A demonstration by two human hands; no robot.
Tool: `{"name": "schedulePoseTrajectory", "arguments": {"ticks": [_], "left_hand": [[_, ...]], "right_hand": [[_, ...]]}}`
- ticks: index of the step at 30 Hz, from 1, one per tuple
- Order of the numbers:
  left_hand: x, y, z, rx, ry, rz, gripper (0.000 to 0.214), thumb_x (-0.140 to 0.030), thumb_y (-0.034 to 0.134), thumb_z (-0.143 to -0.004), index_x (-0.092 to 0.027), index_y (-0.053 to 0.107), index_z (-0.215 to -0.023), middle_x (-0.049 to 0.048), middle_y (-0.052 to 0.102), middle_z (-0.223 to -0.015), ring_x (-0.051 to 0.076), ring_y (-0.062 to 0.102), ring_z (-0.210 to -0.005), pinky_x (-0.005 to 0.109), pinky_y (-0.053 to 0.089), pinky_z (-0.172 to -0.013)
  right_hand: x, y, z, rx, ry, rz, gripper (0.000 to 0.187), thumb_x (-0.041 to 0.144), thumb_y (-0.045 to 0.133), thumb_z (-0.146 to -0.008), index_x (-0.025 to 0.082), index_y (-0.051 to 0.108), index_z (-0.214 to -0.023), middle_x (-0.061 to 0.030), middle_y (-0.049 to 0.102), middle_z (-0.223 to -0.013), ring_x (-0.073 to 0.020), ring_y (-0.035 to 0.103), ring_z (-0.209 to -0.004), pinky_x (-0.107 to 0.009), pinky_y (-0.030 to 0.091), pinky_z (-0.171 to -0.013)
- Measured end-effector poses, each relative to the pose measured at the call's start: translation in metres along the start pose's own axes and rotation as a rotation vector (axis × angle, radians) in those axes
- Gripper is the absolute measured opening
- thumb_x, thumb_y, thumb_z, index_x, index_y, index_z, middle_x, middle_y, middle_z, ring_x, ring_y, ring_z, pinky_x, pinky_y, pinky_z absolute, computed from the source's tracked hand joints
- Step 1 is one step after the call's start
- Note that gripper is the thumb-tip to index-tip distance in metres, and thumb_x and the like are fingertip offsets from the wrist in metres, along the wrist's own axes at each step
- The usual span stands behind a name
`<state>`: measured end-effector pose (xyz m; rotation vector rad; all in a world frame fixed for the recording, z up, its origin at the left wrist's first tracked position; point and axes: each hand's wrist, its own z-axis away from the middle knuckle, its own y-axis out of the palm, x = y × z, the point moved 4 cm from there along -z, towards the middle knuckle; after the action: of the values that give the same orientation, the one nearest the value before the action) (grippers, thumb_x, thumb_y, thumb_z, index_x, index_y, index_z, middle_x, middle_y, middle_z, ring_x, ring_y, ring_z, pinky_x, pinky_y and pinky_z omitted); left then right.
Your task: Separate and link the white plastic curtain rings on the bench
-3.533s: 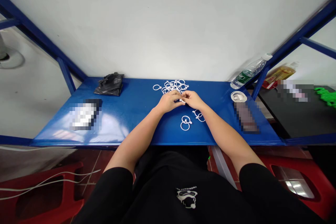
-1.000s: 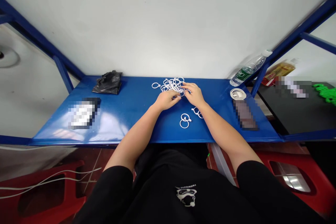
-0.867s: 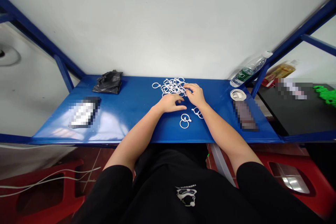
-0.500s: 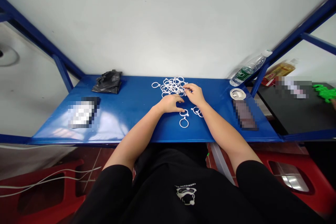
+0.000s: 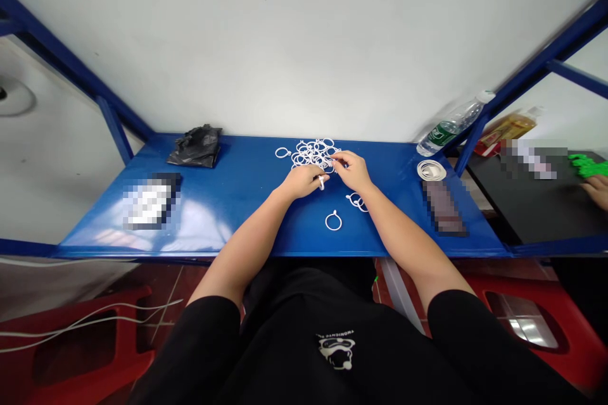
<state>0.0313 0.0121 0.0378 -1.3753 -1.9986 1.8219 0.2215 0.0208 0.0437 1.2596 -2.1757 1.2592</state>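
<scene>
Two hands at work over blue table (image 5: 228, 202), head view. Left hand (image 5: 301, 180) pinches small white ring (image 5: 322, 182). Right hand (image 5: 354, 171) has fingers narrow at edge of ring pile (image 5: 308, 152); gripping or not, cannot tell. Loose ring (image 5: 333, 221) lies near front edge. Risk: tangled pile drags along, rings skid off table. Water bottle (image 5: 449, 126) capped, fill unclear. Black bag (image 5: 194, 147) crumpled, contents hidden.

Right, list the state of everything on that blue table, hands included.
Left hand, closed on a small white ring.
Right hand, fingertips at the ring pile, grip unclear.
Single ring, lying flat, untouched.
Black bag, crumpled.
Water bottle, capped, tilted.
Cable, coiled.
</scene>
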Motion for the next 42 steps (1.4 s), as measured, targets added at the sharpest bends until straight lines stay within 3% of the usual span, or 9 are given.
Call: {"name": "schedulePoseTrajectory", "arguments": {"ticks": [5,8,12,15,22,30,36,42], "left_hand": [[0.011,-0.011,0.001,-0.159,-0.132,0.011,0.036,-0.039,0.052,-0.106,-0.019,0.078,-0.09,0.0067,0.079,-0.091,0.019,0.069,-0.081,0.028,0.041,-0.068],[0.013,-0.009,0.002,-0.18,-0.157,-0.016,0.033,-0.036,0.055,-0.103,-0.019,0.077,-0.085,0.007,0.077,-0.085,0.019,0.067,-0.076,0.028,0.038,-0.064],[0.016,-0.001,0.001,-0.158,-0.157,-0.052,0.016,-0.028,0.067,-0.091,-0.019,0.076,-0.082,0.007,0.077,-0.083,0.022,0.067,-0.076,0.029,0.037,-0.063],[0.017,0.0,0.002,-0.182,-0.13,-0.037,0.013,-0.026,0.067,-0.091,-0.02,0.077,-0.084,0.0066,0.077,-0.084,0.021,0.068,-0.077,0.029,0.038,-0.064],[0.004,-0.01,0.004,-0.279,-0.006,0.052,0.03,-0.036,0.056,-0.104,-0.02,0.078,-0.092,0.005,0.077,-0.086,0.016,0.067,-0.075,0.027,0.042,-0.067],[0.0,-0.005,0.004,-0.302,0.087,0.009,0.043,-0.048,0.049,-0.109,-0.02,0.077,-0.094,0.0054,0.076,-0.084,0.016,0.068,-0.074,0.028,0.043,-0.067],[-0.006,-0.003,0.004,-0.263,0.161,-0.016,0.045,-0.05,0.051,-0.108,-0.019,0.075,-0.087,0.0061,0.074,-0.08,0.017,0.068,-0.075,0.028,0.044,-0.068],[0.0,-0.01,0.005,-0.285,0.005,0.015,0.042,-0.046,0.05,-0.109,-0.019,0.076,-0.09,0.0058,0.075,-0.084,0.016,0.066,-0.076,0.027,0.044,-0.07]], "right_hand": [[0.027,-0.001,0.007,0.059,-0.191,-0.01,0.029,0.043,0.075,-0.094,0.025,0.079,-0.116,-0.0058,0.08,-0.106,-0.0205,0.073,-0.083,-0.037,0.06,-0.085],[0.045,0.006,0.011,0.157,-0.326,0.018,0.036,0.045,0.075,-0.095,0.029,0.076,-0.128,-0.0065,0.078,-0.117,-0.0221,0.074,-0.096,-0.037,0.06,-0.088],[0.058,0.013,0.015,0.208,-0.421,0.112,0.019,0.037,0.069,-0.101,0.03,0.081,-0.114,-0.0056,0.077,-0.115,-0.0221,0.073,-0.104,-0.036,0.059,-0.089],[0.056,0.014,0.014,0.179,-0.39,0.127,0.017,0.034,0.067,-0.102,0.029,0.083,-0.103,-0.0053,0.076,-0.108,-0.0207,0.072,-0.099,-0.034,0.059,-0.084],[0.034,0.002,0.009,0.062,-0.186,0.022,0.019,0.027,0.064,-0.095,0.023,0.079,-0.106,-0.0038,0.078,-0.095,-0.0159,0.066,-0.068,-0.031,0.055,-0.07],[0.029,0.002,0.006,0.063,-0.083,0.027,0.022,0.016,0.062,-0.082,0.023,0.079,-0.094,-0.0015,0.079,-0.085,-0.0181,0.068,-0.07,-0.031,0.054,-0.07],[0.02,-0.002,0.003,0.08,-0.042,-0.089,0.027,0.01,0.053,-0.077,0.022,0.077,-0.072,-0.0007,0.078,-0.075,-0.0175,0.071,-0.069,-0.029,0.055,-0.07],[0.019,0.0,0.005,0.149,0.019,-0.158,0.027,0.02,0.059,-0.086,0.022,0.083,-0.099,-0.0027,0.081,-0.086,-0.0175,0.071,-0.067,-0.03,0.056,-0.067]]}}
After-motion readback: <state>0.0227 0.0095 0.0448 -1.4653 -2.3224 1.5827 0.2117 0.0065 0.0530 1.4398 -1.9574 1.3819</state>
